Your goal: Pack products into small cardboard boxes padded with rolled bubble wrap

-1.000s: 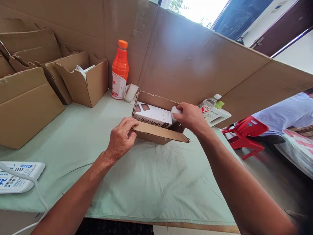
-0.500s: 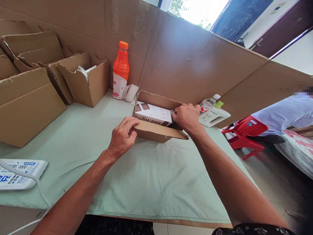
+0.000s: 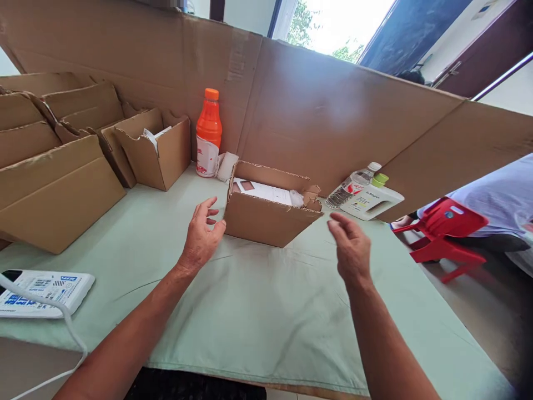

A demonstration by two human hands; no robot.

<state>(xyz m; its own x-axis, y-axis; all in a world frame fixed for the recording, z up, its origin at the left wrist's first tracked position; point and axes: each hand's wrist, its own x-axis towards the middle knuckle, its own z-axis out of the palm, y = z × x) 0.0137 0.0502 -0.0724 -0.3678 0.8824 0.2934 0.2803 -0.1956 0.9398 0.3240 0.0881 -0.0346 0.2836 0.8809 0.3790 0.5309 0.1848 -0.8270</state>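
An open-topped cardboard box [image 3: 266, 222] stands on the green cloth in the middle of the head view. Inside it lie a white printed carton [image 3: 266, 192] and, at its right end, a clear crumpled plastic piece [image 3: 296, 198]. My left hand [image 3: 203, 232] is held open just off the box's left end, fingers apart and holding nothing. Off the right end, my right hand [image 3: 350, 244] is also open and holds nothing. Neither hand grips the box. The carton's lower part is hidden behind the box's front wall.
Several cardboard boxes [image 3: 50, 194] stand at the left. An orange bottle [image 3: 209, 130] and a white roll [image 3: 227, 166] are behind the box; a clear bottle [image 3: 350, 186] and white jug [image 3: 372, 201] are at right. A cabled white power bank-like device [image 3: 45, 294] lies front left. A red chair [image 3: 452, 233] stands beyond.
Both hands have let go of the box and drawn apart from it. The right hand has come out of the box's right end. The front wall, tilted outward before, now stands more upright.
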